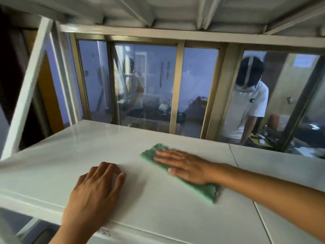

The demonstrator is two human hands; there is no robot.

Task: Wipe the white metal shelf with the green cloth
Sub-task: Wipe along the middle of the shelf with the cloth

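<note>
Mid-wipe. Right hand (182, 166) flat, fingers straight, pressing green cloth (177, 171) on white metal shelf (73, 152), mid-depth. Left hand (95, 189) loosely curled, resting near shelf's front edge. Remaining area: cannot tell.

The flat right hand (182, 166) covers the middle of the folded green cloth (202, 190), so only its two ends show, and they are blurred. The white metal shelf (70, 159) is cut off by the right and lower edges. Both forearms leave the picture there too. Small things behind the gold-framed glass window (146, 88) are too dim to name.
</note>
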